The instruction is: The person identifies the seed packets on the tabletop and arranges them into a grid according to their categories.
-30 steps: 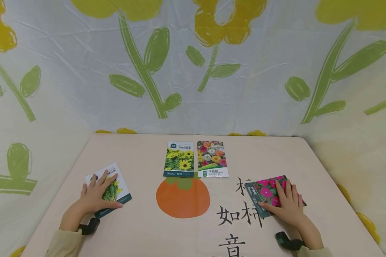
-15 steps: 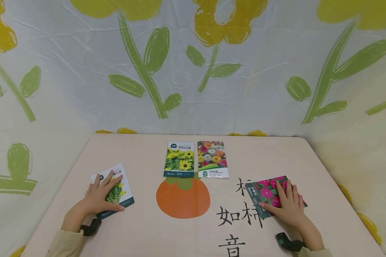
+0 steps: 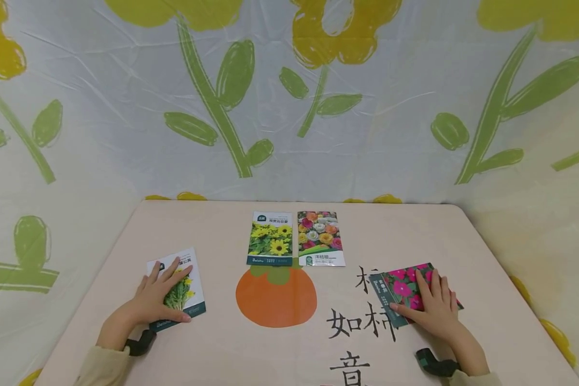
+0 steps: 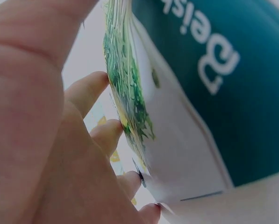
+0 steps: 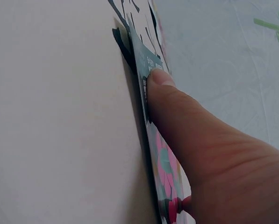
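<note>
My left hand point(image 3: 151, 297) lies with spread fingers on a white seed packet point(image 3: 197, 292) that has a dark green band and a yellow-flowered leafy plant. In the left wrist view its fingertips point(image 4: 113, 128) touch the face of that packet. On the right, my right hand point(image 3: 434, 311) rests with spread fingers on a seed packet with pink flowers point(image 3: 401, 288), which lies tilted on the table. The right wrist view shows the thumb point(image 5: 162, 79) pressing on this packet's dark band.
At the table's back middle lie two upright-facing packets side by side, one with yellow sunflowers point(image 3: 270, 238) and one with multicoloured blooms point(image 3: 320, 238). The pale table point(image 3: 222, 348) carries a printed orange persimmon point(image 3: 276, 297) and black characters. A flower-patterned cloth point(image 3: 366, 161) surrounds it.
My left hand has slid its packet to the right and slightly toward me, turning it straighter. The right hand and its packet stay in place.
</note>
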Motion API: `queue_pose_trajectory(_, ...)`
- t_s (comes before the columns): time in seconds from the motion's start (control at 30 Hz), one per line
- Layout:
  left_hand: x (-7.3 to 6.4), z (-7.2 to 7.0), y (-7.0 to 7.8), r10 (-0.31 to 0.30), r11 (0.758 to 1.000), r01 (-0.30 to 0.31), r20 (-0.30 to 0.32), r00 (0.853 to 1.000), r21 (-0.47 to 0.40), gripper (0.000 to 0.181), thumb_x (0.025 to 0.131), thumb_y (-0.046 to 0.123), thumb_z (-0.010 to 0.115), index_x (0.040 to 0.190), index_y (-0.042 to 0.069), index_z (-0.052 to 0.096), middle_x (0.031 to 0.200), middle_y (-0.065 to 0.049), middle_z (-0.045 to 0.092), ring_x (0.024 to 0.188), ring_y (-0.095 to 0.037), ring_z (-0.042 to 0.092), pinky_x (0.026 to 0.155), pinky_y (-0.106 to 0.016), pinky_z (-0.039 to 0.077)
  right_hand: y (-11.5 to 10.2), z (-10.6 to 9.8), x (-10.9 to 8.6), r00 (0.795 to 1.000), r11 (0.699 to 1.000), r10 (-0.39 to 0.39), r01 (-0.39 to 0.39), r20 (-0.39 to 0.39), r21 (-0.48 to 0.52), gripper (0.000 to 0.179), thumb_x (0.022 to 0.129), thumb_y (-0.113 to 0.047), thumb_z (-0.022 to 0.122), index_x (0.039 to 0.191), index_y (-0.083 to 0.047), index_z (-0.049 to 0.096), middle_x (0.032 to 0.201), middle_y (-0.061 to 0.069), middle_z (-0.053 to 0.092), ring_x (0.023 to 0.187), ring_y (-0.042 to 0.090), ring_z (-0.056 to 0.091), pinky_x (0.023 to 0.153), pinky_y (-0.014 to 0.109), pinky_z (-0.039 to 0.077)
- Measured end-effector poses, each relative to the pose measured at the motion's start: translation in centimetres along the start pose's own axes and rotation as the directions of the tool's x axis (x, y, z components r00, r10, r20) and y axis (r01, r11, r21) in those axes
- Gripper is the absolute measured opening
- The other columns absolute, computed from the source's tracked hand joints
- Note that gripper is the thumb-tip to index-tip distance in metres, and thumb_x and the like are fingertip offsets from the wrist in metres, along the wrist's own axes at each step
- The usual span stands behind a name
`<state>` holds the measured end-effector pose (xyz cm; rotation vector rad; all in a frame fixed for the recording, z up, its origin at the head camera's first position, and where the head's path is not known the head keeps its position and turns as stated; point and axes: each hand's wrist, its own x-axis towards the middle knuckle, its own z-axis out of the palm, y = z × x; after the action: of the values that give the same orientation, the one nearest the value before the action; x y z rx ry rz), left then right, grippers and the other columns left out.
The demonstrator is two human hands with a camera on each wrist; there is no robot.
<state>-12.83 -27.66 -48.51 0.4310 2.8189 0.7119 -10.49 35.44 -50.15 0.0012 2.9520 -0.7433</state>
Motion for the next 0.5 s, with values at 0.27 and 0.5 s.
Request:
queue_pose_trajectory(0.27, 0.22, 0.4, -0.16, 0.028, 1.0, -0.028, 0.007, 1.0, -0.01, 0.113, 0.06, 0.061, 0.086, 0.152, 0.016, 0.04, 0.163, -0.02, 0.015, 0.141, -0.062, -0.005, 0.103, -0.08, 0.0, 0.1, 0.06, -0.02, 1.0, 1.0, -0.007, 0.007, -0.008, -0.008, 0.115, 0.08, -0.056, 0.073, 0.153, 0.008, 0.012, 0.154, 0.042, -0.011, 0.14, 0.06, -0.015, 0.107, 0.073, -0.013)
queue_pose_trajectory(0.5, 0.2, 0.39, -0.09, 0.049, 0.999, -0.049, 0.003, 0.999, -0.019, 0.112, 0.06, 0.059, 0.087, 0.152, 0.014, 0.041, 0.163, -0.021, 0.016, 0.141, -0.062, -0.005, 0.102, -0.081, 0.0, 0.31, 0.11, 0.16, 1.0, 1.0, -0.01, 0.01, -0.011, -0.017, 0.115, 0.08, -0.056, 0.073, 0.153, 0.008, 0.012, 0.153, 0.042, -0.01, 0.139, 0.061, -0.014, 0.107, 0.073, -0.013)
